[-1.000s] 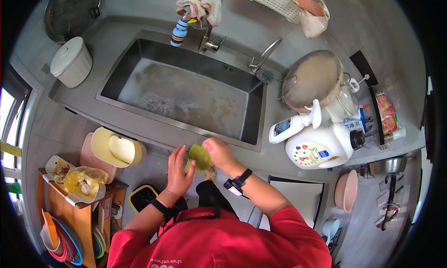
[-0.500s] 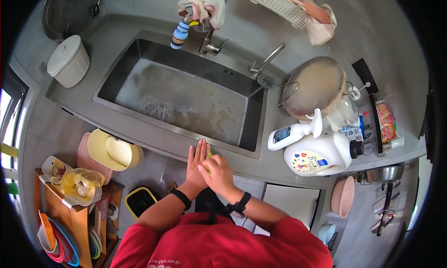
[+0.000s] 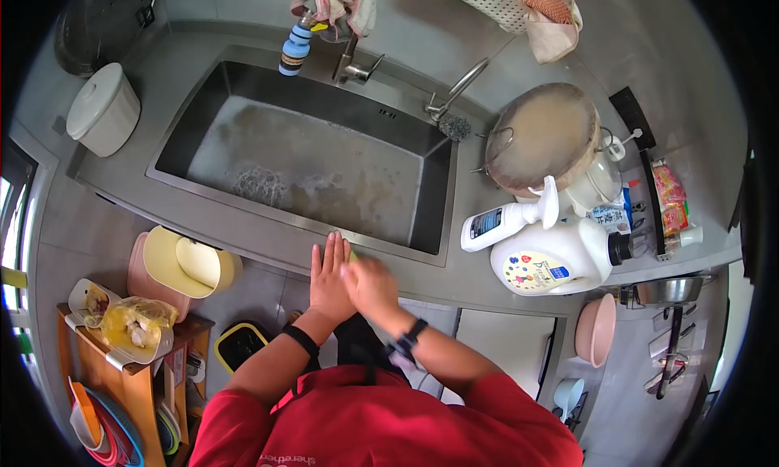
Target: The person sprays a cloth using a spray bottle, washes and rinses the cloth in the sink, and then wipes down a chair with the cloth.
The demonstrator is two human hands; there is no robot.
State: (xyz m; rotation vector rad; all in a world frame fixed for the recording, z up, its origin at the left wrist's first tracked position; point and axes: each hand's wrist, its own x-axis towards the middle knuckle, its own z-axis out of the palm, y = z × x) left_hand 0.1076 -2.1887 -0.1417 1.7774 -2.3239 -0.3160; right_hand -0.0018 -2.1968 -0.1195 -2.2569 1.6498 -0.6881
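My left hand [image 3: 330, 279] lies flat at the front edge of the counter by the sink, its fingers stretched out toward the basin. Beside it, my right hand [image 3: 373, 287] is closed and slightly blurred, close against the left fingers. A small yellow-green thing [image 3: 353, 257] peeks out at the right fingertips; most of it is covered and its kind cannot be made out. Just beyond both hands is the grey sink [image 3: 436, 215], holding cloudy water with patches of foam.
A white spray bottle [image 3: 495, 226] and a large white detergent jug [image 3: 548, 260] stand right of the sink, near a round lidded pot [image 3: 540, 138]. A faucet [image 3: 350, 68] rises behind the basin. At left are a white lidded container [image 3: 105, 114] and a yellow bin [image 3: 219, 276].
The view has shifted slightly, so the counter appears further left and higher. My right hand has moved a little against the left one; the left hand stays flat.
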